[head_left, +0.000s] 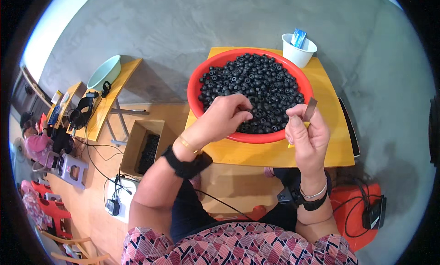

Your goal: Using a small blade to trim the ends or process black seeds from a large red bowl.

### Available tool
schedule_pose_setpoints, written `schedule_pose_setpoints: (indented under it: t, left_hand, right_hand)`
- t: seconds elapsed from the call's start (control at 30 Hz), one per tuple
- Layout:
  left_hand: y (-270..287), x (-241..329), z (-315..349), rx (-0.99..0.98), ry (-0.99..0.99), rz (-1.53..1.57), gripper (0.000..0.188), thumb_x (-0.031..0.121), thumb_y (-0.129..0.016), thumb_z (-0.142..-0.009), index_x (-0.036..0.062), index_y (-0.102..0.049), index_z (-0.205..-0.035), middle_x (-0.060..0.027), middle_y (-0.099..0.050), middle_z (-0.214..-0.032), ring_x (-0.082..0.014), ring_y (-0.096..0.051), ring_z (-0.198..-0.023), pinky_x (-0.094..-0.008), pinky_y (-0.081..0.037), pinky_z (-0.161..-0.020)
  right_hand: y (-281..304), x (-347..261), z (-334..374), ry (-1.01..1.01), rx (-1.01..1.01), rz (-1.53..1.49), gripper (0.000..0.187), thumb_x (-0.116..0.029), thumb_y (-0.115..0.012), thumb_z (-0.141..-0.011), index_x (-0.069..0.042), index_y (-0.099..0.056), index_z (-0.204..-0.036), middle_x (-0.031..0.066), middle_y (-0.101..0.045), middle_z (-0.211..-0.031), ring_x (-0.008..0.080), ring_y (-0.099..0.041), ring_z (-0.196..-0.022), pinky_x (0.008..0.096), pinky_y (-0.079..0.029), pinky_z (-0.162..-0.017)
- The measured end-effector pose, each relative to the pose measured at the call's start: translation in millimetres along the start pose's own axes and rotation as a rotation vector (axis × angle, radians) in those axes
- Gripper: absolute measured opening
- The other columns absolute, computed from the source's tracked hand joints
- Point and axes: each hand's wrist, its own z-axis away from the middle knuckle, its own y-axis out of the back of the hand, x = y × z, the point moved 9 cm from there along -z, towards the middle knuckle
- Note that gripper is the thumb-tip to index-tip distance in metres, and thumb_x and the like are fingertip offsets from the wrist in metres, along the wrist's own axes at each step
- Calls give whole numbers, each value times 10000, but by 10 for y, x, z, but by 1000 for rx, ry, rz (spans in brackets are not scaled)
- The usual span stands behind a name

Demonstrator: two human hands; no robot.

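Note:
A wide red basin holds a heap of small black ring-shaped parts. My left hand is over the basin's near left side, its fingers curled down at the heap and the thumb bent toward them. Whatever lies between those fingertips is hidden. At the basin's right rim, my right hand is closed around a small yellow-handled knife. Its flat, dull brown blade points up past the knuckles, and a bit of yellow shows below the fingers.
The basin stands on a yellow table, with a white tub holding a blue-and-white packet behind it. A cardboard box with black pieces sits on the floor left. Cables lie about. Further left are another table, a green basin and people.

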Motion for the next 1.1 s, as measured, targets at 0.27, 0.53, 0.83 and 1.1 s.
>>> schedule_pose_setpoints:
  t: [0.27,0.53,0.83,1.1]
  left_hand:
    - [-129,88,694,130,-37,1655,218,113,-609,-785,1,-562,-966,-68,-538,-869,-130,-527,-693,-268,-462,-617]
    - [-264,-52,874,148,75,1900,278,141,-569,-821,10,-543,-1065,-53,-551,-852,-150,-534,-724,-272,-459,-665]
    - [-376,-56,880,161,145,1889,238,100,-583,-806,13,-553,-1026,-92,-594,-954,-136,-575,-799,-251,-489,-675]
    - [-444,-60,900,48,282,1879,224,110,-581,-811,3,-565,-1007,-67,-599,-892,-112,-564,-716,-245,-484,-652]
  right_hand:
    - [-463,94,153,-122,-236,118,138,-107,-469,-876,3,-526,-937,31,-510,-741,103,-494,-663,228,-406,-601]
    - [-777,1,171,103,-344,349,148,-36,-577,-778,2,-530,-912,80,-536,-741,172,-546,-670,263,-434,-610]
    - [-945,-18,225,195,-412,417,249,7,-596,-733,-15,-514,-967,96,-523,-777,211,-529,-644,299,-430,-564]
    - [-930,-23,204,245,-496,430,259,30,-591,-702,-15,-520,-946,106,-511,-761,248,-514,-650,314,-431,-575]
